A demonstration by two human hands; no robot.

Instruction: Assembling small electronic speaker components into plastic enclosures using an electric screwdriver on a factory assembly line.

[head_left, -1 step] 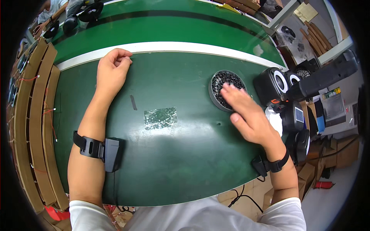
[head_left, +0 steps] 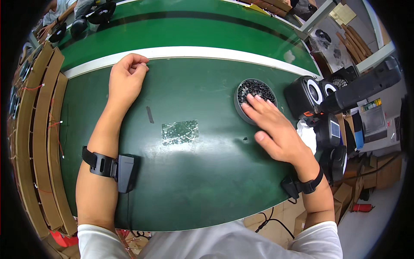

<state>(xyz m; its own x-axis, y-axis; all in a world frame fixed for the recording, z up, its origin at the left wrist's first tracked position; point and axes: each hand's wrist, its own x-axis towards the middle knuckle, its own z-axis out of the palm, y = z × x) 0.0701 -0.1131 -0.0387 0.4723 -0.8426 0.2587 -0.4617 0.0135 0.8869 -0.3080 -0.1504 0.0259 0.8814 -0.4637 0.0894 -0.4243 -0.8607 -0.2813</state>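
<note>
My right hand [head_left: 276,129] is open and flat, palm down, with its fingers spread. Its fingertips overlap the near rim of a round grey dish [head_left: 237,103]; touching or hovering, I cannot tell. Many small black pieces, resembling screws [head_left: 254,87], fill the dish. Over at the far left, my left hand [head_left: 126,80] rests by the white strip, its fingers curled in and the thumb against them. Whatever it may hold is hidden. A clear, speckled rectangular film [head_left: 180,132] lies flat on the dark green tabletop [head_left: 194,181] between my arms.
Black speakers with white rings [head_left: 314,90] crowd the right edge, near a black handheld tool [head_left: 362,84]. Long cardboard trays [head_left: 39,142] with wires line the left. Beyond the white strip [head_left: 194,52] runs a bright green surface [head_left: 172,36]. Another person's hand [head_left: 44,32] shows far left.
My right hand has drawn slightly left and toward me, its fingers spreading wider and uncovering more of the black pieces. My left hand is almost unmoved.
</note>
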